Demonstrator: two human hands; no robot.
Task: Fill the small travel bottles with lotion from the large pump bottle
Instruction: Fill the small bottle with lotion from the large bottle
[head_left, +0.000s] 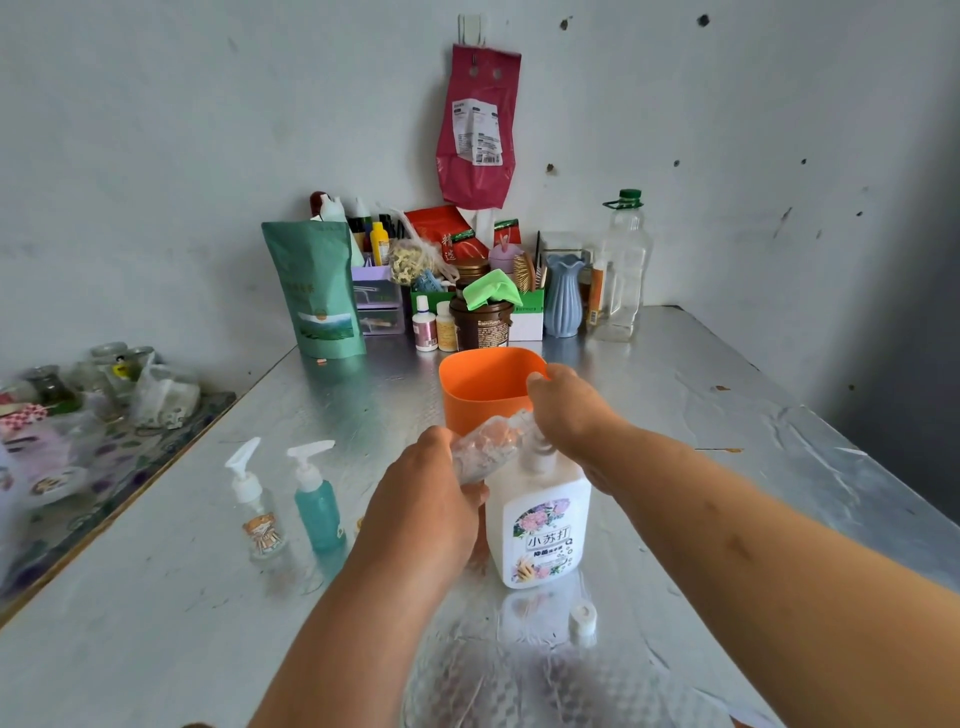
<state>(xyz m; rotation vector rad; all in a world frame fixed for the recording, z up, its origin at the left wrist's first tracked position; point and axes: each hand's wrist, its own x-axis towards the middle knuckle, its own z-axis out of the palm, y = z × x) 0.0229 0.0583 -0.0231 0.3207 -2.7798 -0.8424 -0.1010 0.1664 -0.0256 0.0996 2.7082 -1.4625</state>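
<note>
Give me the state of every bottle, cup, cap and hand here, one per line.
large pump bottle: upright, pump head covered by right hand.
held travel bottle: tilted against the pump, gripped by left hand.
teal bottle: upright, pump on.
sticker bottle: upright, pump on.
orange cup: upright, open.
white cap: loose on table.

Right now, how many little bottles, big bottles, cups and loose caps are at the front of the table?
Small travel bottles: 3 (sticker bottle, teal bottle, clear bottle in the left hand)
Large pump bottle: 1
Orange cup: 1
Loose white cap: 1
Total: 6
</note>
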